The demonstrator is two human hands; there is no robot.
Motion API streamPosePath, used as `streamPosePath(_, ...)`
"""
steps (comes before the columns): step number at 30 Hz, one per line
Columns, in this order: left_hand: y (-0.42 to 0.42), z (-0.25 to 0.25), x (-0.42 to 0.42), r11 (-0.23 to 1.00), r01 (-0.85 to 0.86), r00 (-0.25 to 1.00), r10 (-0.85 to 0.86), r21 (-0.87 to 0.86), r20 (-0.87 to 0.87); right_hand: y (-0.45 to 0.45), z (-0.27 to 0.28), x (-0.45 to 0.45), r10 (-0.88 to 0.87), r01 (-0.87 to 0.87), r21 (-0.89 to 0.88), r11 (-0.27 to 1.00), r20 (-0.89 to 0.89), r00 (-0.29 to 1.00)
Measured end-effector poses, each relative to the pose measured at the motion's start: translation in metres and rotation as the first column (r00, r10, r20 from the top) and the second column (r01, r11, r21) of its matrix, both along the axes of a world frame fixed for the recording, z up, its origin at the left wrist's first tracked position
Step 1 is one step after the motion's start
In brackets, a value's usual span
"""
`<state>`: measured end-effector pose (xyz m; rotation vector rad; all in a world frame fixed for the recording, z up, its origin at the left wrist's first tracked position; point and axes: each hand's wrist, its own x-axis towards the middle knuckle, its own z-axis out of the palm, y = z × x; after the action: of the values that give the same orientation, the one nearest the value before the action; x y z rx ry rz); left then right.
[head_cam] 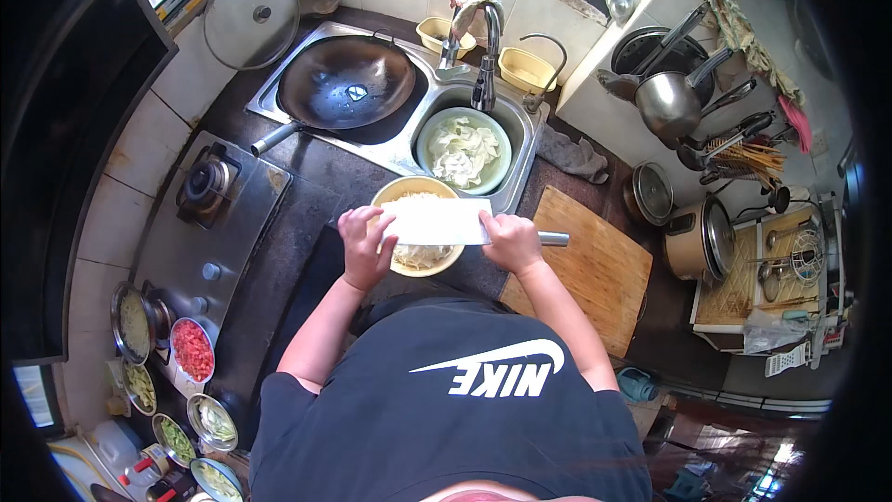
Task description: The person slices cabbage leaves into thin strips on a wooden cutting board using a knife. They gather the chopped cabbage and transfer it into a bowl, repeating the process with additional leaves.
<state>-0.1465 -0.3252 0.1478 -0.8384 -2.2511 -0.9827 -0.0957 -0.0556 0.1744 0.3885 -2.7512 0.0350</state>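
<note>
My right hand [512, 240] grips a kitchen cleaver where blade and handle meet; the metal handle [555, 239] sticks out to its right. The broad cleaver blade [437, 223], bright with glare, lies level across a pale yellow bowl [419, 269]. Pale shredded vegetable [421, 256] fills that bowl and shows on both sides of the blade. At the blade's left end is my left hand [364, 245], fingers curled and apart. Whether its fingertips touch the blade I cannot tell.
Behind the bowl, a double sink [411, 153] holds a wok [348, 84] and a basin [503, 171] of pale leaves in water. A wooden cutting board [592, 265] lies right. Left are a gas stove [244, 223] and several dishes of cut food, including a red one [192, 350].
</note>
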Motion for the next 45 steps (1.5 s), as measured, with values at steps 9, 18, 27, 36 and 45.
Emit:
streamPosePath(9,0.006,-0.013,-0.054,0.992,-0.009,0.942,0.051,-0.129,0.331,0.026,-0.003,0.056,-0.099,0.1,-0.038,0.994,0.019,0.995)
streamPosePath(18,0.112,-0.059,-0.158,0.957,0.266,0.881,-0.194,-0.112,0.432,0.022,-0.024,0.237,-0.742,0.798,-0.373,0.474,0.319,0.59)
streamPosePath(27,0.253,-0.136,-0.238,0.56,0.559,0.756,-0.042,-0.611,0.653,-0.005,-0.094,0.375,-0.585,0.573,-0.499,-0.651,0.81,0.04)
streamPosePath(36,0.317,-0.234,-0.274,0.629,0.345,0.751,0.26,-0.696,0.607,-0.037,-0.051,0.36,-0.499,0.423,-0.44,-0.792,0.866,-0.034)
streamPosePath(45,0.329,-0.251,-0.277,0.366,0.521,0.779,0.166,-0.771,0.605,-0.008,-0.039,0.307,-0.529,0.533,-0.424,-0.732,0.847,-0.051)
